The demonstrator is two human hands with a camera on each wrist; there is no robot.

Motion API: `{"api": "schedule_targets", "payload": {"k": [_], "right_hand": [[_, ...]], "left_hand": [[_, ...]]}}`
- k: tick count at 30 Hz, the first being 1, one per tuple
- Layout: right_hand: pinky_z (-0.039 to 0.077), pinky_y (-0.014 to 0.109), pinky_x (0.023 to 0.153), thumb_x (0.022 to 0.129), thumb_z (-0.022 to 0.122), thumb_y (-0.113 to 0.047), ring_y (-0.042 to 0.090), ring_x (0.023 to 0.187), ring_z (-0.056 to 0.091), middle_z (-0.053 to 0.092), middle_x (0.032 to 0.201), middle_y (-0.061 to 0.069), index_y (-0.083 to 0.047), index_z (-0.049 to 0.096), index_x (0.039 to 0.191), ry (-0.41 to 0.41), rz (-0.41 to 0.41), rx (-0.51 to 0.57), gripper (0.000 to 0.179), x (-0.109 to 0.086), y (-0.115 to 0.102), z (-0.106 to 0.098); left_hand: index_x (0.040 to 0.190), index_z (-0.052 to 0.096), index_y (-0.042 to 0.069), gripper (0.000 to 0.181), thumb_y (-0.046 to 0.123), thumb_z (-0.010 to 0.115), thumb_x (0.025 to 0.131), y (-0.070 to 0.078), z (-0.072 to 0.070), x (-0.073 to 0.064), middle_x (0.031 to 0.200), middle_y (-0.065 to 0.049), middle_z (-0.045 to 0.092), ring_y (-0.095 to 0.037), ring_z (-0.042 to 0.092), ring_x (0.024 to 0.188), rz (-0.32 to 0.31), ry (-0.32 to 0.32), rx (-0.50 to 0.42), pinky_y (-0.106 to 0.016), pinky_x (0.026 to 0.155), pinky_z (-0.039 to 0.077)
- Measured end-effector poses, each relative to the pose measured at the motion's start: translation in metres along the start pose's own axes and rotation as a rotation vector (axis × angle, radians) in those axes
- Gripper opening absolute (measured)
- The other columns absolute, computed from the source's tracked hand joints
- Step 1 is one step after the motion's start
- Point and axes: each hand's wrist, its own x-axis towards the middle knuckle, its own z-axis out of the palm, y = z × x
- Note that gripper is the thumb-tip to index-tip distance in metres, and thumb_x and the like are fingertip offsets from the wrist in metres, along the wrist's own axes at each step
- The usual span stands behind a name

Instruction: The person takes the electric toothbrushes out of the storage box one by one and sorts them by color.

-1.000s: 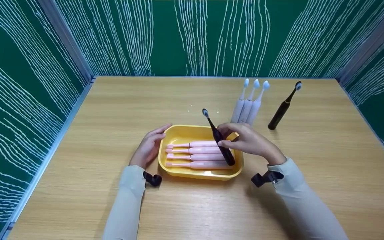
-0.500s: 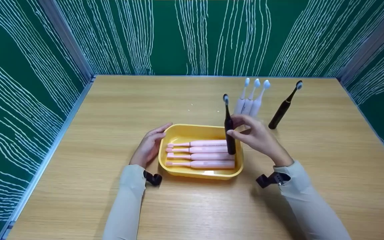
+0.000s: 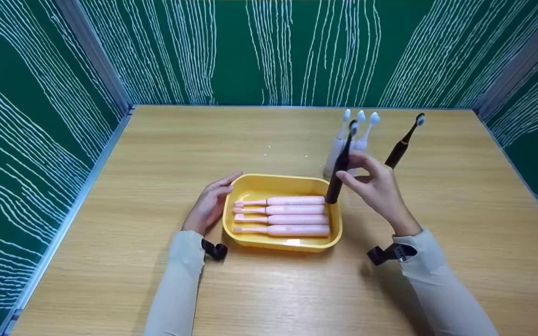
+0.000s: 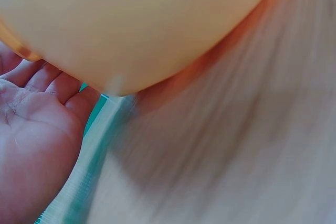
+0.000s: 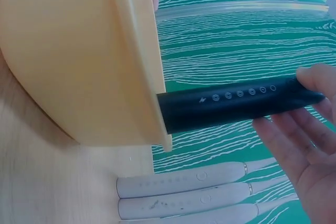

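My right hand (image 3: pixel 378 189) pinches a black electric toothbrush (image 3: pixel 342 163) between thumb and fingers, with its brush head up. The toothbrush's lower end overlaps the far right corner of a yellow plastic basin (image 3: pixel 282 248) in the head view. In the right wrist view, its black handle (image 5: pixel 226 100) shows a column of small marks. Several pink electric toothbrushes (image 3: pixel 297 219) lie side by side in the basin, heads to the left. At the basin's left end, my left hand (image 3: pixel 206 207) rests its extended fingers against the wall and rim; its palm (image 4: pixel 37 124) shows in the left wrist view.
Three white electric toothbrushes (image 3: pixel 333 156) stand in a row behind my right hand, partly hidden by it. Another black electric toothbrush (image 3: pixel 397 151) stands farther right. Small white specks (image 3: pixel 270 147) lie on the wooden table (image 3: pixel 157 154). Green white-streaked panels (image 3: pixel 236 56) enclose the table.
My right hand has lifted the black toothbrush up from over the pink ones and carried it right and away, to the basin's far right corner. My left hand has stayed put.
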Motion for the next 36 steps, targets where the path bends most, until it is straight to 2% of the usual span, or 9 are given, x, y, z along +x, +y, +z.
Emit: {"api": "schedule_targets", "payload": {"k": [9,14,20,25,28,32,36], "right_hand": [[0.057,0.017,0.077,0.086,0.070,-0.009,0.006,0.100,0.063,0.064,0.109,-0.011,-0.003,0.060,0.123,0.098,0.073,-0.059,0.039,0.000,-0.001,-0.011],[0.056,0.013,0.073,0.085,0.070,-0.006,0.005,0.094,0.064,0.066,0.102,-0.011,-0.001,0.061,0.120,0.161,0.039,-0.048,0.036,0.000,0.001,-0.017],[0.053,0.010,0.067,0.083,0.070,0.001,0.003,0.089,0.064,0.068,0.098,-0.010,0.003,0.061,0.117,0.239,-0.003,-0.062,0.035,-0.001,0.014,-0.023],[0.053,0.008,0.069,0.083,0.071,0.001,0.002,0.089,0.063,0.068,0.097,-0.012,0.004,0.061,0.117,0.278,0.033,-0.085,0.035,-0.003,0.027,-0.030],[0.055,0.011,0.072,0.083,0.071,0.000,0.003,0.090,0.063,0.067,0.095,-0.013,0.004,0.061,0.117,0.290,0.063,-0.067,0.036,-0.005,0.032,-0.035],[0.057,0.014,0.068,0.082,0.072,-0.001,0.006,0.088,0.063,0.067,0.093,-0.011,0.005,0.062,0.116,0.311,0.088,-0.014,0.036,-0.007,0.036,-0.039],[0.057,0.014,0.067,0.082,0.072,-0.001,0.007,0.089,0.064,0.066,0.094,-0.010,0.005,0.062,0.116,0.335,0.097,-0.012,0.036,-0.009,0.042,-0.043]], "left_hand": [[0.145,0.034,-0.004,0.049,-0.001,0.037,0.097,-0.001,-0.001,0.000,0.156,-0.014,0.030,-0.027,0.029,0.144,0.005,-0.001,-0.003,-0.036,0.119,0.027],[0.145,0.035,-0.004,0.049,0.000,0.037,0.096,-0.001,-0.001,-0.001,0.155,-0.013,0.032,-0.027,0.031,0.143,-0.003,0.000,-0.014,-0.035,0.118,0.029],[0.145,0.034,-0.003,0.049,0.000,0.036,0.097,-0.001,-0.002,0.000,0.155,-0.013,0.032,-0.027,0.032,0.142,-0.007,-0.007,-0.015,-0.035,0.118,0.030],[0.145,0.035,-0.003,0.049,-0.001,0.038,0.096,-0.001,-0.001,0.000,0.156,-0.013,0.031,-0.026,0.031,0.143,-0.005,-0.005,-0.019,-0.035,0.118,0.029],[0.145,0.036,-0.003,0.049,0.000,0.038,0.096,-0.001,-0.002,0.001,0.155,-0.013,0.032,-0.026,0.032,0.143,-0.007,-0.006,-0.021,-0.034,0.118,0.029],[0.145,0.036,-0.002,0.048,0.000,0.039,0.096,-0.001,-0.002,0.001,0.155,-0.012,0.033,-0.026,0.032,0.143,-0.010,-0.004,-0.015,-0.034,0.118,0.030],[0.145,0.036,-0.002,0.048,0.001,0.038,0.097,-0.001,-0.002,0.001,0.156,-0.012,0.031,-0.026,0.031,0.143,-0.009,-0.012,-0.007,-0.034,0.118,0.029]]}}
